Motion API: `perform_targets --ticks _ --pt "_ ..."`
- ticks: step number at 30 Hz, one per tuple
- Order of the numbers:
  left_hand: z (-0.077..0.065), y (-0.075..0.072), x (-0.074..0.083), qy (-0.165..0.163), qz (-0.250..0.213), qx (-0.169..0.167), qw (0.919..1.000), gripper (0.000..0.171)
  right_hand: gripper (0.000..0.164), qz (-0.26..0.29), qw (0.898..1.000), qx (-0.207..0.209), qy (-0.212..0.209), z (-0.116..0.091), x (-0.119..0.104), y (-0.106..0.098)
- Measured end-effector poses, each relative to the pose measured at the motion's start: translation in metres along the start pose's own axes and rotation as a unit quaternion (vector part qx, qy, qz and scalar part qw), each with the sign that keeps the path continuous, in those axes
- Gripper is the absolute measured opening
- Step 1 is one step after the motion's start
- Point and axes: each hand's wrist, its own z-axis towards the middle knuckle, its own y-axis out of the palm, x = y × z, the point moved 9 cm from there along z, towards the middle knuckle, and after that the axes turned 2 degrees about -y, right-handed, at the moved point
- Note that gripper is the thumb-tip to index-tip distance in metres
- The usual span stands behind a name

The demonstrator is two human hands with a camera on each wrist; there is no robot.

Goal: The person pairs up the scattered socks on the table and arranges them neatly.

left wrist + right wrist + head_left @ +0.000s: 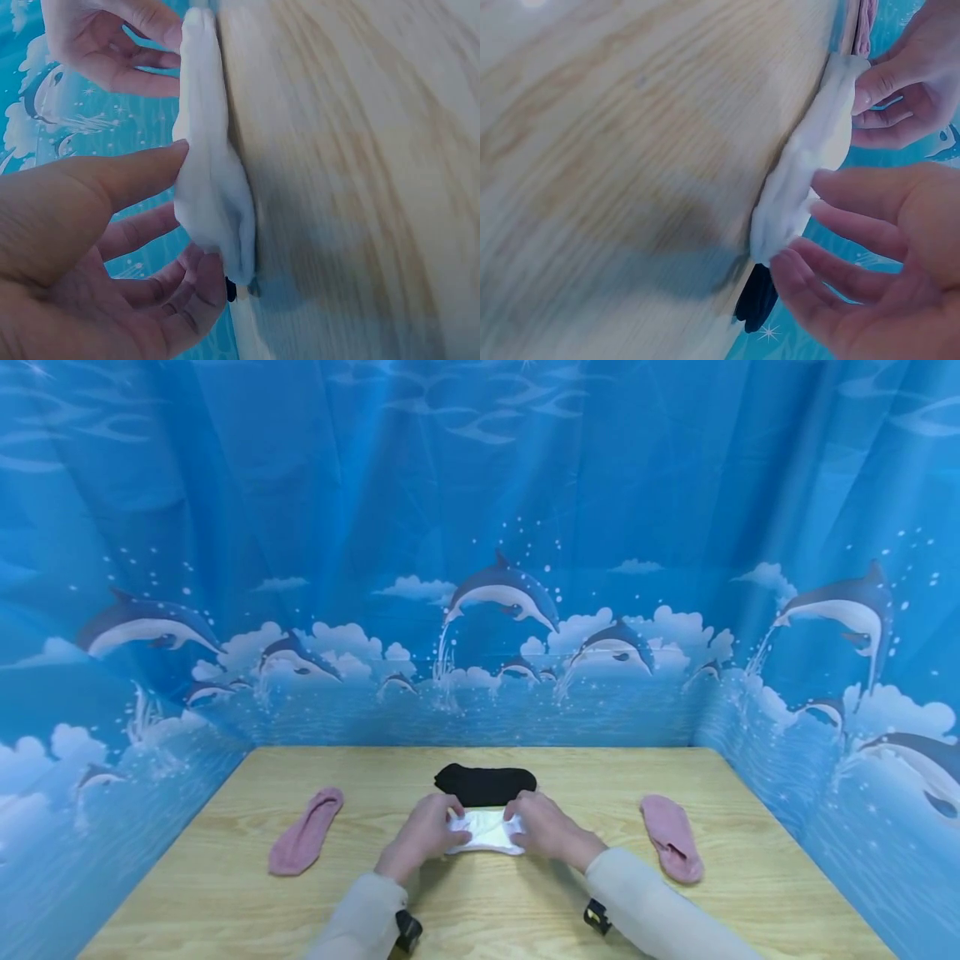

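A white sock (pixel 489 828) lies flat on the wooden table, spread crosswise between both hands. My left hand (pixel 423 835) rests on its left end; in the left wrist view the thumb (pixel 154 169) touches its upper face while the other fingers lie loosely bent along the far edge. At the right end, my right hand (pixel 553 828) touches the fabric with relaxed fingertips, thumb and fingers spread apart. Just beyond the white sock lies a black sock pair or folded black sock (pixel 486 787), its near edge close to the fingertips.
One pink sock (pixel 307 833) lies slanted on the left of the table (pixel 225 893). Another pink sock (pixel 671 839) lies on the right, beyond the right forearm. A blue dolphin-print curtain (pixel 480 527) encloses the table at the back and sides.
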Motion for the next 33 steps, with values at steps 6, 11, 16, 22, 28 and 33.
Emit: perform_targets --ticks 6,11,16,22,28,33 --pt "0.0 0.002 -0.002 -0.008 0.001 -0.002 1.0 0.027 0.027 0.012 0.999 -0.033 0.022 0.0 0.004 0.007" --pt "-0.001 0.002 -0.003 -0.007 -0.002 0.001 1.0 0.028 0.026 0.007 0.999 -0.033 0.02 0.0 0.005 0.008" --pt "-0.002 0.003 -0.004 -0.011 -0.002 -0.001 0.9999 0.029 0.025 -0.005 1.0 -0.028 0.009 0.0 0.005 0.009" --pt "-0.001 0.004 -0.003 -0.016 0.007 0.001 0.9998 0.029 0.024 -0.022 0.999 -0.024 -0.022 -0.002 0.0 0.007" --pt "-0.001 0.002 -0.002 -0.026 0.022 0.011 0.9994 0.027 0.023 0.0 0.999 -0.033 -0.017 -0.003 0.005 0.004" --pt "-0.004 -0.009 0.009 -0.002 0.012 0.065 0.9978 0.019 0.021 0.044 0.999 -0.03 0.01 -0.009 0.022 -0.013"
